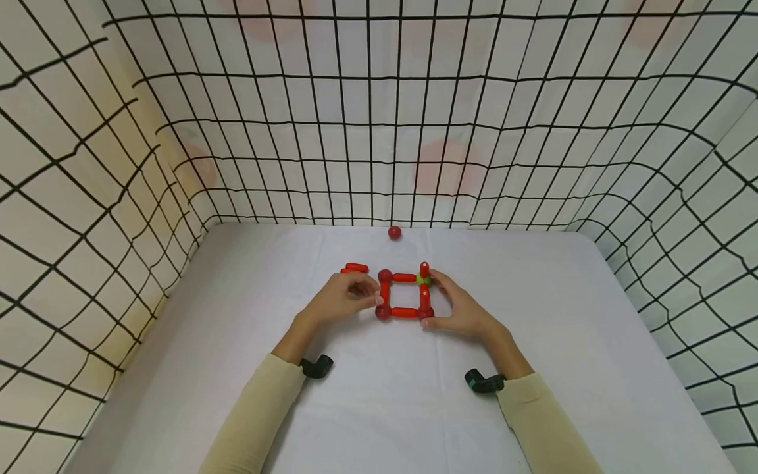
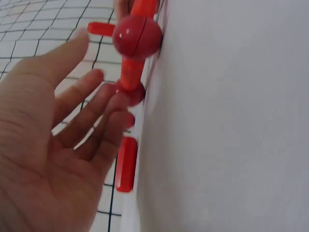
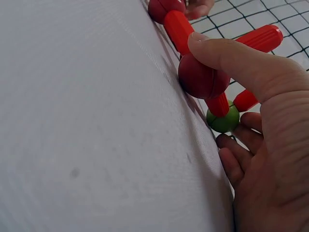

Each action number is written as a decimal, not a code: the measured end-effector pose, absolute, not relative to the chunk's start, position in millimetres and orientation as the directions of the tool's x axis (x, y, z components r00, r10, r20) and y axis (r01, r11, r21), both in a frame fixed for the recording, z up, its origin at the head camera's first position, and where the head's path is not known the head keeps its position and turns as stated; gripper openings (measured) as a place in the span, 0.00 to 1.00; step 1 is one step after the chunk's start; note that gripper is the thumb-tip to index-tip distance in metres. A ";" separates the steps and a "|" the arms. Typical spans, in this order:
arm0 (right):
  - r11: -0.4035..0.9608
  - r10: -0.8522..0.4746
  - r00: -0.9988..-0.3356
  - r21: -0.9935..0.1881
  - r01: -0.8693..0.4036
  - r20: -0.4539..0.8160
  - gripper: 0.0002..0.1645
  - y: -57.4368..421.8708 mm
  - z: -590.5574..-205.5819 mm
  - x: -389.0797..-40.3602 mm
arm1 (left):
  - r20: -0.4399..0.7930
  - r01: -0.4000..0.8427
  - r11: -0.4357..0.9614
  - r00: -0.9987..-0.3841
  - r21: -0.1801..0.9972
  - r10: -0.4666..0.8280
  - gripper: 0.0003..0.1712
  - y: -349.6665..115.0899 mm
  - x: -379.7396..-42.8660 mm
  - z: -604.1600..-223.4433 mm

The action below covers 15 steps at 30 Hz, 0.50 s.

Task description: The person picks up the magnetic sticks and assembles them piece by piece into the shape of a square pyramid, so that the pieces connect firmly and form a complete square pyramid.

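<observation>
A square of red rods with ball joints lies on the white cloth. Three corners are dark red balls (image 1: 383,312); the far right one is a green ball (image 1: 423,279). Red rods (image 1: 424,270) stand up from both right-hand corners. My right hand (image 1: 464,309) holds the square's right side, its thumb on the near right red ball (image 3: 203,77) and its fingers by the green ball (image 3: 223,117). Beside the left side is my left hand (image 1: 343,296), its fingers loosely bent with nothing between them. In the left wrist view its fingertips are close to the far left ball (image 2: 131,92).
Loose red rods (image 1: 357,267) lie just beyond my left hand, partly hidden by it. A single red ball (image 1: 394,232) sits near the table's far edge. White walls with a black grid (image 1: 403,118) rise behind and at both sides.
</observation>
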State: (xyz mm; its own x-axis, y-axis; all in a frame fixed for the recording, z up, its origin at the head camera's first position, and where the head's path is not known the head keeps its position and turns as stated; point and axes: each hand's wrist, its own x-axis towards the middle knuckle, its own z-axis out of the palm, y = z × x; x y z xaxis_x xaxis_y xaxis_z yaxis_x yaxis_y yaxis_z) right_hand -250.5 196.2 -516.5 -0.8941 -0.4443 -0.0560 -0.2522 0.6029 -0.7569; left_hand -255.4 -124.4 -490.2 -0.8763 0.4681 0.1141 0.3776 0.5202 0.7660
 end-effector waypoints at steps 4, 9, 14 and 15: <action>0.594 -0.441 -0.896 -0.763 -0.256 -0.043 0.68 196.6 -516.5 -250.6 | 0.200 0.361 0.584 -0.925 0.727 0.323 0.19 -137.3 -260.5 -486.8; 0.590 -0.431 -0.901 -0.770 -0.244 -0.045 0.68 196.6 -516.1 -249.6 | 0.209 0.317 0.675 -0.948 0.667 0.239 0.22 -150.2 -265.9 -488.9; 0.575 -0.425 -0.903 -0.787 -0.222 -0.056 0.67 194.9 -516.4 -248.5 | 0.151 0.273 0.708 -0.961 0.652 0.231 0.17 -156.0 -266.9 -494.1; 0.572 -0.425 -0.903 -0.790 -0.220 -0.056 0.67 194.6 -516.6 -248.4 | 0.143 0.266 0.705 -0.963 0.657 0.230 0.16 -156.3 -266.7 -494.8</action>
